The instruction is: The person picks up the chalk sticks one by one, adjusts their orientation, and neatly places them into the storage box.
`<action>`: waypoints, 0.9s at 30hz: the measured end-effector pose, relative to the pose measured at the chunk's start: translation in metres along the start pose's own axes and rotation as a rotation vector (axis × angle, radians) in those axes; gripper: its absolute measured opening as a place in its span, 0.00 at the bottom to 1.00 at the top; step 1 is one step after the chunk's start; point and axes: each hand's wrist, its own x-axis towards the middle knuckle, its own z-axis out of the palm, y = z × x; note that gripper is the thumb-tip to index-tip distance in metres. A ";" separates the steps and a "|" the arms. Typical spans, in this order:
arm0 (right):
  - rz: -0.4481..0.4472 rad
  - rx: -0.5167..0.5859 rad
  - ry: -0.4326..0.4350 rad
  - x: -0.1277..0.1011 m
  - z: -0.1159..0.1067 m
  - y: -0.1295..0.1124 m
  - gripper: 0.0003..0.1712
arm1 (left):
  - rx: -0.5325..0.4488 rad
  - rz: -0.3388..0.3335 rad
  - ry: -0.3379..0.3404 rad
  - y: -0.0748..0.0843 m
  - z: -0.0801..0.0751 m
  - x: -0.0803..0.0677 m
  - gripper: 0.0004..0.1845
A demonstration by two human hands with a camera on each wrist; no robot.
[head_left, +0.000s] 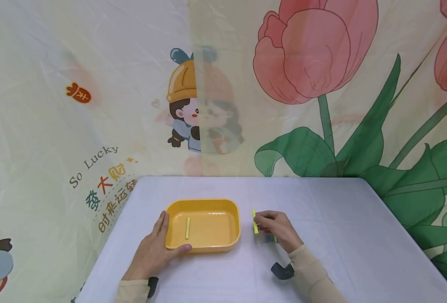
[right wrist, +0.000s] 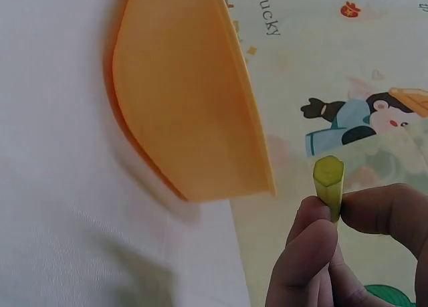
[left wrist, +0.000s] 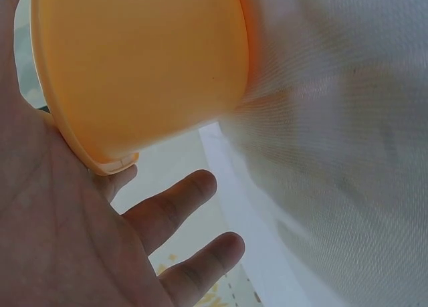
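A shallow yellow-orange tray [head_left: 208,248] sits on the white table, with one pale yellow stick [head_left: 187,228] lying inside it on the left. My left hand [head_left: 153,252] rests against the tray's near left corner, thumb along the near rim. In the left wrist view two straight fingers [left wrist: 175,210] extend past the tray wall. Right of the tray, my right hand [head_left: 278,227] pinches a yellow-green stick [head_left: 255,225] between thumb and fingers. Its end [right wrist: 328,171] looks six-sided in the right wrist view. Beneath that hand shows another small yellow-green piece [head_left: 275,239], mostly hidden.
A black wrist device [head_left: 282,270] is at the right sleeve, another [head_left: 153,287] at the left. Behind the table's far edge hangs a printed cloth [head_left: 223,164] with tulips and cartoon figures. The white tabletop [head_left: 333,219] extends to the right.
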 end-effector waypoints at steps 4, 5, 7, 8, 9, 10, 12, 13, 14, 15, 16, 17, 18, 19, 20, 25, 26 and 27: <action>-0.020 0.037 -0.026 -0.002 0.012 -0.005 0.23 | -0.005 0.004 0.000 0.000 0.000 0.000 0.71; -0.024 0.045 -0.035 -0.003 0.015 -0.007 0.22 | -0.006 0.004 -0.001 0.000 0.000 0.000 0.71; -0.029 0.055 -0.055 -0.003 0.021 -0.010 0.22 | -0.007 0.004 -0.001 0.000 0.000 0.000 0.71; -0.028 0.053 -0.063 -0.002 0.023 -0.012 0.22 | -0.006 0.005 0.000 0.000 0.000 0.000 0.71; -0.028 0.049 -0.071 -0.002 0.026 -0.014 0.22 | -0.005 0.006 0.001 0.000 0.000 0.000 0.71; -0.029 0.040 -0.079 -0.001 0.029 -0.016 0.22 | -0.004 0.007 0.003 0.000 0.000 0.000 0.71; -0.026 0.038 -0.093 0.000 0.033 -0.021 0.22 | -0.003 0.010 0.006 -0.001 0.000 0.000 0.71; -0.026 0.042 -0.099 0.001 0.035 -0.023 0.23 | -0.003 0.012 0.008 -0.001 0.000 0.000 0.71; -0.024 0.052 -0.107 0.002 0.037 -0.025 0.23 | -0.002 0.013 0.008 -0.001 0.000 0.000 0.71; -0.025 0.068 -0.117 0.002 0.039 -0.027 0.23 | -0.002 0.015 0.009 -0.001 0.000 0.000 0.71; -0.025 0.084 -0.127 0.002 0.041 -0.029 0.23 | -0.001 0.016 0.009 -0.001 0.000 0.000 0.71; -0.025 0.101 -0.135 0.002 0.043 -0.032 0.23 | 0.000 0.018 0.010 -0.001 0.000 0.001 0.71; -0.026 0.114 -0.144 0.002 0.045 -0.034 0.23 | 0.002 0.020 0.012 -0.002 0.000 0.001 0.71; -0.028 0.128 -0.153 0.002 0.047 -0.037 0.23 | 0.003 0.022 0.014 -0.002 0.000 0.001 0.71; -0.030 0.134 -0.160 0.001 0.050 -0.039 0.23 | 0.004 0.023 0.016 -0.002 0.000 0.001 0.71; -0.037 0.194 -0.196 -0.001 0.063 -0.049 0.22 | 0.003 0.026 0.022 -0.001 0.000 0.000 0.71; -0.033 0.213 -0.204 -0.001 0.065 -0.050 0.23 | 0.002 0.026 0.023 -0.001 0.000 0.000 0.71; -0.027 0.236 -0.210 -0.002 0.068 -0.052 0.24 | 0.001 0.026 0.024 -0.001 0.000 0.001 0.71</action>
